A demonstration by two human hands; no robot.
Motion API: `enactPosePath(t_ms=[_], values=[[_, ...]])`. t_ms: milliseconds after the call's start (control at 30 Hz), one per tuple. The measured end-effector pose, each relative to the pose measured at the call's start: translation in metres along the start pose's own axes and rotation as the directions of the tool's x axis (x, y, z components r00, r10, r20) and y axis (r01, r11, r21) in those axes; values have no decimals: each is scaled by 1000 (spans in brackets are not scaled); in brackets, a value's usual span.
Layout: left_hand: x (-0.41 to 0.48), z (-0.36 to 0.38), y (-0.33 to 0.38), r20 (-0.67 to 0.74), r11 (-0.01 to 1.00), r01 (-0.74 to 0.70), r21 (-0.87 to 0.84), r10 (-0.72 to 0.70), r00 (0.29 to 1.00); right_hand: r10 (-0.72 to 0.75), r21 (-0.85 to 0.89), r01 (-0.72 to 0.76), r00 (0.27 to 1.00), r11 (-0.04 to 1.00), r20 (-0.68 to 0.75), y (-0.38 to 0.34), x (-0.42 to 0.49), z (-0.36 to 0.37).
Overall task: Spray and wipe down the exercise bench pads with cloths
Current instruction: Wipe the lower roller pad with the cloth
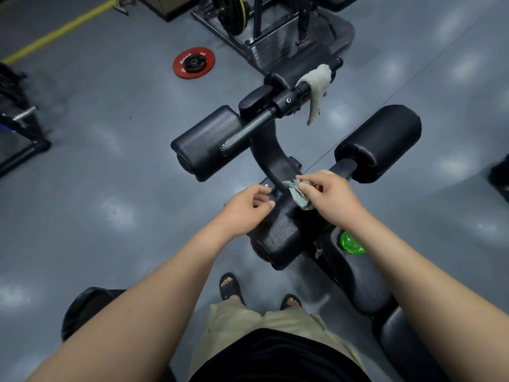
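Observation:
My right hand (327, 193) pinches a crumpled grey cloth (298, 194) against the black frame bar of the exercise bench, just above the near roller pad (278, 238). My left hand (249, 205) rests with curled fingers on the frame beside that pad, holding nothing that I can see. Two more black roller pads sit farther out, one to the left (203, 142) and one to the right (382, 139). A second grey cloth (316, 89) hangs over the bench's far handle bar. A green bottle (351, 242) stands on the bench seat (366, 282), partly behind my right forearm.
A red weight plate (193, 62) lies on the grey floor beyond the bench. A plate-loaded machine (264, 26) stands at the back. Another black frame (19, 125) is at the left edge. My sandalled feet (234, 289) stand left of the seat.

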State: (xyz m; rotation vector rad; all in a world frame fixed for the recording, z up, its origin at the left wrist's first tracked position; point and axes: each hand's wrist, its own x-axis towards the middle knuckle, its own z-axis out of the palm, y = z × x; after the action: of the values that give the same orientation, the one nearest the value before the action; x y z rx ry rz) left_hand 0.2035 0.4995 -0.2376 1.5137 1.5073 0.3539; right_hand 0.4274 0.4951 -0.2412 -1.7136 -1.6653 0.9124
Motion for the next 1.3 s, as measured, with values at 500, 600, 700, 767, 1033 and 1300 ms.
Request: enactPosePath(t_ms=[500,600,700,767,1033,1300], values=[[35,25,78,-145,890,-78,-449,14,989,203,173,-175,967,969,-156,35,4,-32],[42,30,97,-125,812,-64,-580,-12,992,220,362,-158,966,919,-138,33,3,-39],[53,34,113,-89,708,-30,-705,-46,995,272,722,-243,959,648,79,31,6,-46],[59,34,120,-59,656,-3,-755,-63,996,238,769,-292,953,569,186,37,6,-47],[75,39,126,-5,617,89,-782,-148,989,225,681,-260,964,685,141,67,-4,-51],[104,69,111,-166,864,39,-501,-141,976,341,842,-231,938,488,60,76,-5,-66]])
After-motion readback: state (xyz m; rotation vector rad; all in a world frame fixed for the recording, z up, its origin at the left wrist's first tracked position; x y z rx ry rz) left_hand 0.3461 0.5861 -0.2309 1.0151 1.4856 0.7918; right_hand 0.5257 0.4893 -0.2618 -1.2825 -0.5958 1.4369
